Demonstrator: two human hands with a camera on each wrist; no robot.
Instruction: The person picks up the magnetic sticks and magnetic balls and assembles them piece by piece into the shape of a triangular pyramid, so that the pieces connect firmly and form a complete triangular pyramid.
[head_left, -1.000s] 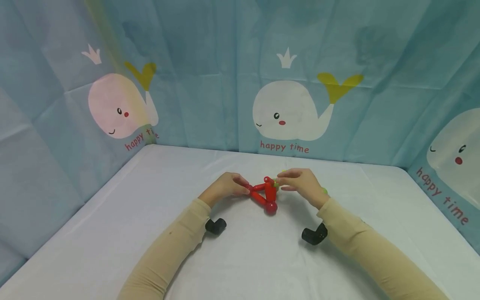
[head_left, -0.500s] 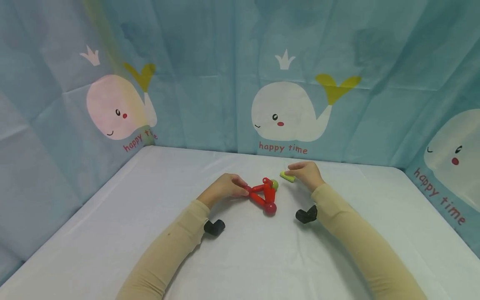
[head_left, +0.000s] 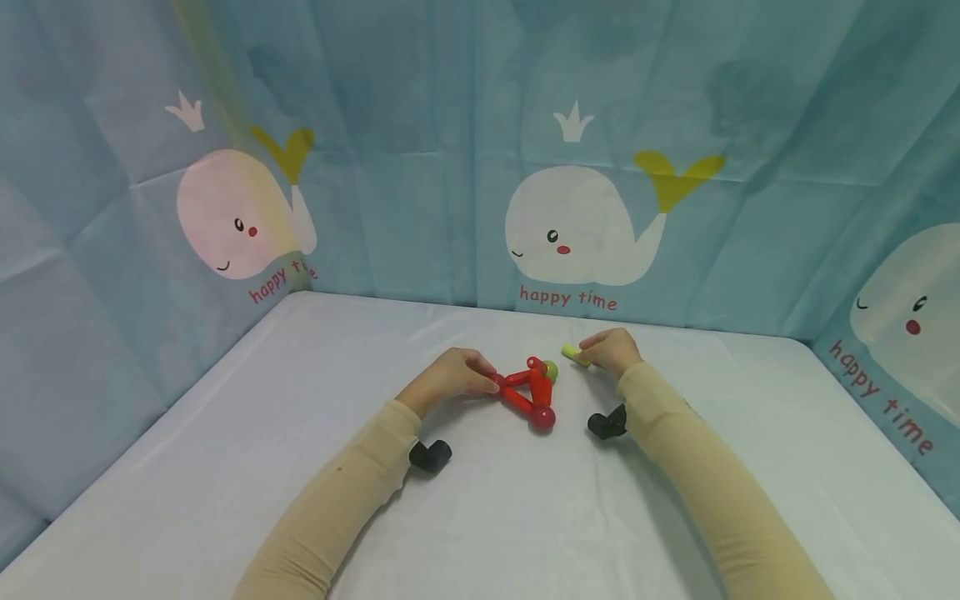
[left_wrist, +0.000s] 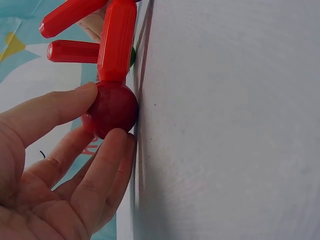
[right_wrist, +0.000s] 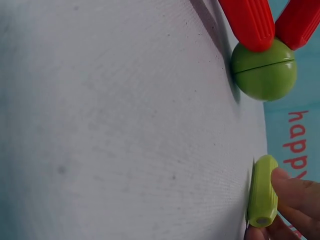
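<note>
Yellow-green ribbed rod (right_wrist: 261,192), grey disc in one end; long axis running far left to near right, at the far part of the white-covered bench (head_left: 510,517), its near end pinched by the right hand (head_left: 613,352). Just left: glossy green ball (right_wrist: 265,70), seamed; ribbed red rods (left_wrist: 118,42); near red ball (head_left: 542,419); smooth red ball (left_wrist: 114,111), gripped between left hand (head_left: 453,373) thumb and fingers.

The left hand (left_wrist: 50,200) holds a dark red ball (left_wrist: 112,110) between thumb and fingers. A ribbed red rod (left_wrist: 117,42) meets the ball; two further red rods (left_wrist: 75,51) project to one side. A green item (left_wrist: 132,57) behind is mostly hidden, its shape unconfirmed.
</note>
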